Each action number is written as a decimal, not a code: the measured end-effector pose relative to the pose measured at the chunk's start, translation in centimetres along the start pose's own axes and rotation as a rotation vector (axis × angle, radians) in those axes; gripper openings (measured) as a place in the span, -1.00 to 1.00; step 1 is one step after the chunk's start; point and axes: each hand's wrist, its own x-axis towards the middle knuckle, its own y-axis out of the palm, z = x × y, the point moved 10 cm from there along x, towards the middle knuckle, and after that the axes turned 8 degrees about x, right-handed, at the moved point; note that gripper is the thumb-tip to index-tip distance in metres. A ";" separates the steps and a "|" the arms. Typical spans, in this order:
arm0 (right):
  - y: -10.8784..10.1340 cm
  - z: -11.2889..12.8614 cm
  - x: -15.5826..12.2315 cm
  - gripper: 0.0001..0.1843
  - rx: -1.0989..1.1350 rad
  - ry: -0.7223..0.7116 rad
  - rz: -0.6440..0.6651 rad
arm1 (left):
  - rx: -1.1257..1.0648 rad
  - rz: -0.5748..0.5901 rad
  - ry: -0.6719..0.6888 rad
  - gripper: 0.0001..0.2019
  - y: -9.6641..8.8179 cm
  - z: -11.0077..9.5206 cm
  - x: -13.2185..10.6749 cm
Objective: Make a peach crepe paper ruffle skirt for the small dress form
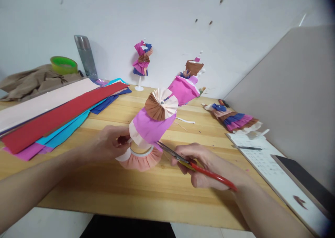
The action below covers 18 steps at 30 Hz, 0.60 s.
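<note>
A paper-dressed doll (157,123) leans over the wooden table (131,192), wearing a pink and cream skirt, a salmon ruffle hem and a brown-and-cream fan rosette. My left hand (111,142) is closed in a pinch on a white strip at the skirt's lower left edge. My right hand (206,170) grips red-handled scissors (193,164), whose blades point left and touch the hem of the skirt.
Long sheets of crepe paper (52,116) in red, cream, blue and pink lie at the left. A second dressed doll (142,62) stands at the back, another (232,119) lies at the right. A white ruled board (272,168) with a pen, a green tape roll (63,64) and a metal bottle (85,56) sit around.
</note>
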 end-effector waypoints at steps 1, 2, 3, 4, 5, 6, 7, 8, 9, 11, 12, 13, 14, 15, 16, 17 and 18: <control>0.0 0.0 0.0 -0.67 -0.003 -0.006 0.005 | -0.002 -0.003 0.000 -0.87 0.0 0.0 0.0; 0.0 0.0 0.0 -0.67 -0.001 -0.009 0.008 | -0.003 -0.004 0.001 -0.88 0.0 -0.1 0.0; 0.1 0.0 0.0 -0.67 0.001 -0.004 0.013 | -0.003 -0.005 0.002 -0.88 -0.1 -0.1 0.0; 0.1 -0.2 0.0 -0.67 0.001 0.008 0.015 | -0.001 -0.009 0.003 -0.89 -0.1 -0.1 0.0; 0.1 -0.4 0.0 -0.67 0.000 0.020 0.015 | 0.003 -0.016 0.004 -0.91 -0.1 0.0 0.0; 0.1 -0.5 0.0 -0.67 0.002 0.025 0.011 | 0.011 -0.022 0.004 -0.92 -0.1 0.1 0.0; 0.1 -0.5 0.0 -0.67 0.007 0.025 0.007 | 0.017 -0.027 0.003 -0.92 -0.1 0.2 0.0; 0.0 -0.5 0.0 -0.66 0.012 0.019 0.003 | 0.020 -0.028 0.002 -0.91 0.0 0.3 0.0; 0.0 -0.4 0.0 -0.65 0.016 0.008 0.003 | 0.018 -0.031 0.004 -0.90 0.1 0.4 -0.1; 0.1 -0.2 0.1 -0.62 0.019 -0.023 0.005 | 0.011 -0.033 0.009 -0.89 0.3 0.6 -0.1; 0.1 -0.1 0.1 -0.60 0.019 -0.036 0.008 | 0.009 -0.037 0.010 -0.89 0.3 0.7 -0.2; 0.1 -0.1 0.1 -0.58 0.020 -0.047 0.009 | 0.011 -0.043 0.011 -0.89 0.3 0.7 -0.2; 0.1 0.0 0.1 -0.56 0.023 -0.060 0.011 | 0.014 -0.043 0.008 -0.89 0.3 0.7 -0.2; 0.1 0.1 0.1 -0.55 0.026 -0.068 0.010 | 0.015 -0.042 0.005 -0.88 0.2 0.7 -0.2; 0.1 0.1 0.1 -0.55 0.027 -0.070 0.008 | 0.014 -0.039 0.003 -0.87 0.2 0.6 -0.2; 0.0 0.0 0.1 -0.56 0.029 -0.068 0.003 | 0.013 -0.030 0.002 -0.87 0.2 0.6 -0.1; 0.0 0.0 0.1 -0.57 0.033 -0.066 -0.002 | 0.012 -0.023 0.000 -0.86 0.2 0.5 -0.1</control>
